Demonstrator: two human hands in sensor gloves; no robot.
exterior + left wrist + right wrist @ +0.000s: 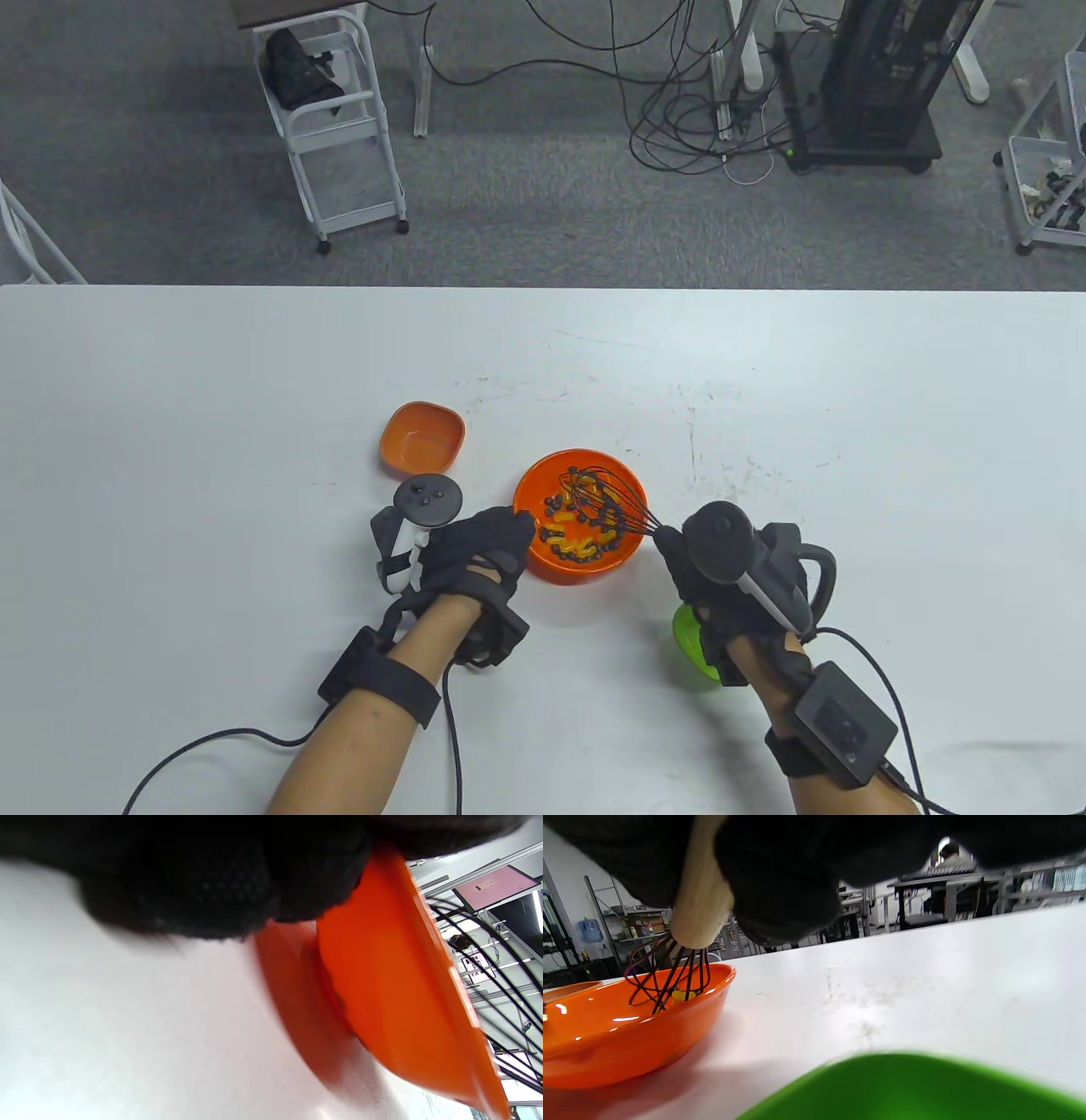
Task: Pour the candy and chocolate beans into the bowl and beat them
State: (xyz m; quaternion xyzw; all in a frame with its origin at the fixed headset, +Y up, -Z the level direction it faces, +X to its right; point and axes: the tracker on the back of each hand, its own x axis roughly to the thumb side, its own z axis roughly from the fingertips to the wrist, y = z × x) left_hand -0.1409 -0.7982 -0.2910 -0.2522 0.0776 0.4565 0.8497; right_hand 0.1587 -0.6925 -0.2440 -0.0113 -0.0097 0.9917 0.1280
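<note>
A round orange bowl (543,494) stands at the table's middle, holding yellow candy (560,538) and dark chocolate beans (579,558). My left hand (485,543) grips the bowl's left rim; in the left wrist view the black glove fingers (203,891) press on the orange bowl (390,976). My right hand (704,569) grips a whisk by its wooden handle (701,899). The black wire head of the whisk (607,501) is down inside the bowl among the sweets. From the right wrist the whisk wires (670,976) dip into the bowl (628,1035).
A small empty orange dish (422,436) sits behind and left of the bowl. A green dish (694,643) lies under my right wrist, large and blurred in the right wrist view (916,1090). White table (848,424) stretches around; carts and cables stand on the floor beyond.
</note>
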